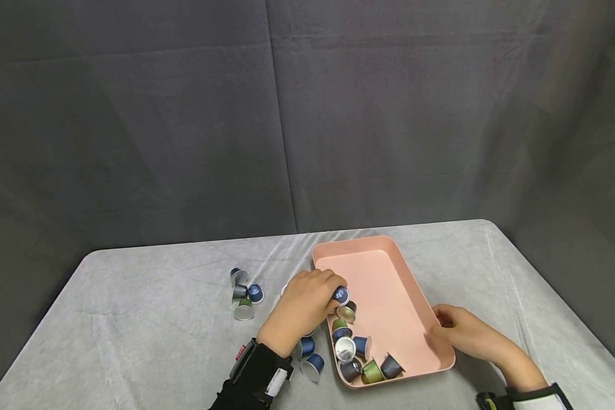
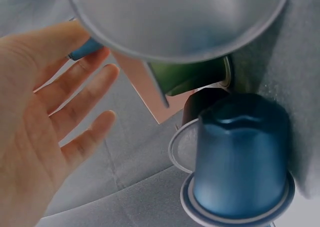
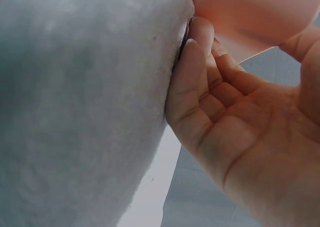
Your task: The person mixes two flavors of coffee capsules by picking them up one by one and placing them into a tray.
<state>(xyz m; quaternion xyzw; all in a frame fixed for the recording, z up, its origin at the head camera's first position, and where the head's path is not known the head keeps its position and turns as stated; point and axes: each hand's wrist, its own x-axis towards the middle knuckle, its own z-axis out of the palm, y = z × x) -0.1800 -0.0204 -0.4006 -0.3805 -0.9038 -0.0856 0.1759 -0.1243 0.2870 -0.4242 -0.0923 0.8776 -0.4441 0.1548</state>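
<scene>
One blue capsule (image 1: pixel 341 295) in left hand (image 1: pixel 307 299); red tag (image 1: pixel 240 352) illegible.

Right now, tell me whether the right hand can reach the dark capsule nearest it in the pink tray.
Probably yes: only the wall and bare floor of the pink tray seem to separate the right hand from the dark capsule, though the hand must likely release its grip.
</scene>
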